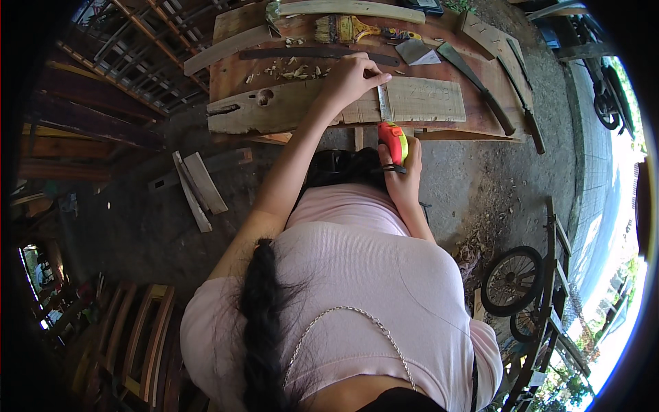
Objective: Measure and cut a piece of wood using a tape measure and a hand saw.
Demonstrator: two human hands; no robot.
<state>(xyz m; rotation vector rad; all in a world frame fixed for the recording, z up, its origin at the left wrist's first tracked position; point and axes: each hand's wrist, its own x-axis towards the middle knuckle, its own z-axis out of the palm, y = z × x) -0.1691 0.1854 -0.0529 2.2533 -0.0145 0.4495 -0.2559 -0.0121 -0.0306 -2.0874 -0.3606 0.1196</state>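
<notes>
Head: R hand (403,175) w/ tape measure (394,143)

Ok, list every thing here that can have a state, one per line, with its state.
tape measure: held in the right hand, blade pulled out across the plank
tape blade: extended, lying flat on the plank, end pinned by the left hand
plank: lying flat on the workbench, pencil marks on it
paintbrush: lying on the bench, untouched
wood chips: scattered loose on the bench
bicycle wheel: upright on the ground
</notes>
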